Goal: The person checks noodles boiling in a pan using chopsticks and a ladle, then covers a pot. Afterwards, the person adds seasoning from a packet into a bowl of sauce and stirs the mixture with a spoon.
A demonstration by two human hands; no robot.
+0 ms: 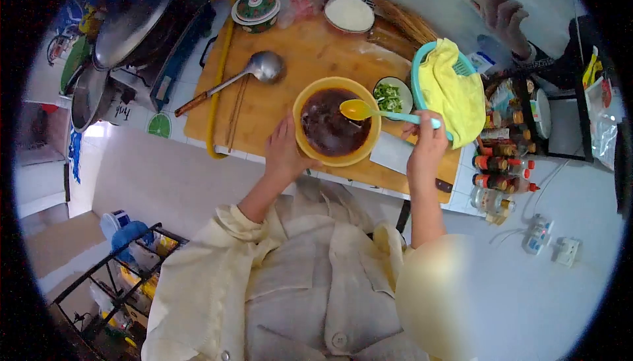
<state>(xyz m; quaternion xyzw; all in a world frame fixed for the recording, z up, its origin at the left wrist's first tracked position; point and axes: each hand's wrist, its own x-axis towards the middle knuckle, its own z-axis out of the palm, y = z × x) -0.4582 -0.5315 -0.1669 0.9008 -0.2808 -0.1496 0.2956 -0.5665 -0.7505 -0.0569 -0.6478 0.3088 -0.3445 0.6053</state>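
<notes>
My left hand (pixel 285 149) is wrapped round the near left side of a yellow bowl (pixel 299 138) full of dark brown liquid. In my right hand (pixel 427 149) is a spoon (pixel 392 116) with a pale teal handle and a yellow head. The spoon's head is over the liquid, near the bowl's right side; I cannot tell whether it touches the surface. Just right of the bowl stands a small dish of chopped green onions (pixel 389 97). A cleaver (pixel 397 156) lies partly behind my right hand, its dark handle toward the board's right corner.
The wooden board (pixel 306 51) carries a metal ladle (pixel 266 67), chopsticks (pixel 237 114), a lidded pot (pixel 257 9) and a bowl of white powder (pixel 349 15). A yellow cloth (pixel 452 94) drapes over a teal basket (pixel 419 74). Several sauce bottles (pixel 494 163) stand right; a wok (pixel 135 21) is left.
</notes>
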